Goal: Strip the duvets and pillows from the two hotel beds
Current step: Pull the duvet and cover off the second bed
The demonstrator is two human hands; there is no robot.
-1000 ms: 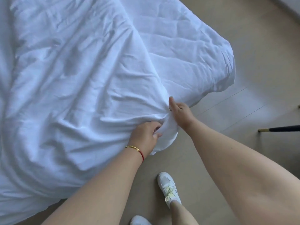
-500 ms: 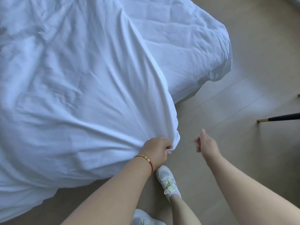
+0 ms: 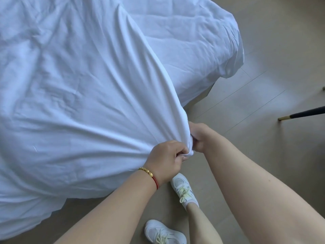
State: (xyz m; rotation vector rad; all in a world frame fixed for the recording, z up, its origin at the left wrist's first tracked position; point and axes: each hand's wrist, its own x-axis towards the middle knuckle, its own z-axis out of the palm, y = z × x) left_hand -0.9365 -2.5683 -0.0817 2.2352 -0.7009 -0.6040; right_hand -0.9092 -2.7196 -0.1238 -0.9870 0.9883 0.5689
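Beige floor (image 3: pixel 246 106), bed (image 3: pixel 202 41) at upper right. Duvet (image 3: pixel 79 85): white, creased, draped over bed edge down to floor; folds fan out from one bunched corner. Judged soft, bulky, moderately heavy, drags rather than lifts; corner gives surest hold. Left hand (image 3: pixel 167 155) and right hand (image 3: pixel 200 136) both clench that corner, side by side.
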